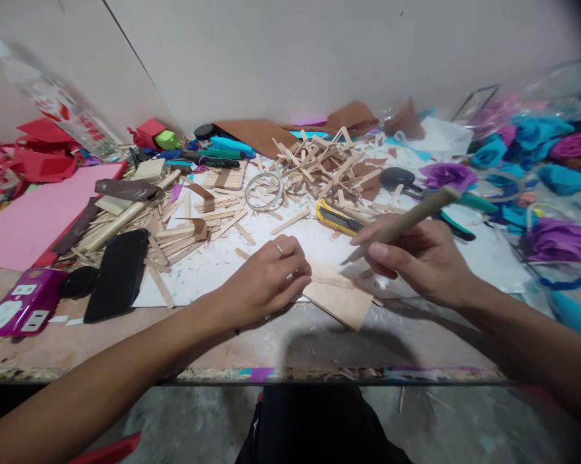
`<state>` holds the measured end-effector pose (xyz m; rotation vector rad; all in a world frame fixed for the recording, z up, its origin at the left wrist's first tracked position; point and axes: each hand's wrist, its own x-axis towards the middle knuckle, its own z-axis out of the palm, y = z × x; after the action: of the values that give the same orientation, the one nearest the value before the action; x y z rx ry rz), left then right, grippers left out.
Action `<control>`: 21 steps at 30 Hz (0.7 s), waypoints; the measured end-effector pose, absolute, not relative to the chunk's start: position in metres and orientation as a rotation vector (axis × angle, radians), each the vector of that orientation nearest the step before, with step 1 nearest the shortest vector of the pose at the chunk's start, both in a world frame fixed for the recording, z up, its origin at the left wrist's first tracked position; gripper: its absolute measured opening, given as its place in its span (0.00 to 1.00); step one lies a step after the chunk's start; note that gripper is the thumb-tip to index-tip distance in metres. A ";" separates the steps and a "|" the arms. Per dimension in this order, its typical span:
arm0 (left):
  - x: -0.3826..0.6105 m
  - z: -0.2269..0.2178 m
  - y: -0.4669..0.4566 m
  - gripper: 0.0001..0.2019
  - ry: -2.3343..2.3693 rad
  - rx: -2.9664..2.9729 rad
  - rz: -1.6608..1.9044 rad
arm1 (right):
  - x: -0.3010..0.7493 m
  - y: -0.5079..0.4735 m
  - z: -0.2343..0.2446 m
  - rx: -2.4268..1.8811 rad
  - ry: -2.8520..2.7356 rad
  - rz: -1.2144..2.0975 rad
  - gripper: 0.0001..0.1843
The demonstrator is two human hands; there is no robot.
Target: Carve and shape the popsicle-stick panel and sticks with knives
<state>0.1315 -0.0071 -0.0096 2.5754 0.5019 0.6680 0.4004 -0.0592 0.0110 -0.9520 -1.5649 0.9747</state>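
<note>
My left hand [266, 280] is curled, fingers pressed down on a flat panel of joined wooden sticks [341, 298] lying on the table near its front edge; a ring shows on one finger. My right hand [419, 254] is closed around a long brown stick-shaped tool [406, 219], held like a pen, its dark tip pointing down at the panel just right of my left fingers.
A heap of wooden craft sticks [324, 164] lies behind. A yellow utility knife [336, 219], a tape ring [264, 191], a black phone [116, 274], a purple power strip [22, 309], pink sheets [34, 216] and paper flowers [536, 151] crowd the table.
</note>
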 end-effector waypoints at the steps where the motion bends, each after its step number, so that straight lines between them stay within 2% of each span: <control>1: 0.131 -0.010 -0.007 0.06 0.492 2.573 0.666 | 0.401 -0.059 0.012 -0.956 -1.564 0.949 0.04; 7: 0.129 -0.017 -0.011 0.11 0.442 2.749 0.657 | 0.403 -0.061 0.015 -1.012 -1.743 0.852 0.02; 11: 0.131 -0.014 -0.022 0.05 0.593 3.045 0.803 | 0.401 -0.063 0.011 -1.049 -1.916 0.863 0.03; 14: 0.134 -0.007 -0.031 0.02 0.522 3.125 0.814 | 0.400 -0.063 0.006 -1.025 -1.975 0.785 0.04; 18: 0.137 -0.004 -0.035 0.09 0.321 3.119 0.712 | 0.401 -0.062 0.004 -0.944 -2.038 0.689 0.05; 21: 0.138 -0.007 -0.031 0.15 0.202 3.079 0.718 | 0.403 -0.062 0.006 -0.926 -2.034 0.721 0.11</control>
<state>0.1375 -0.0310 -0.0067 3.0785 0.2016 0.7178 0.4028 -0.0624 0.0058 -0.9260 -2.0343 0.7209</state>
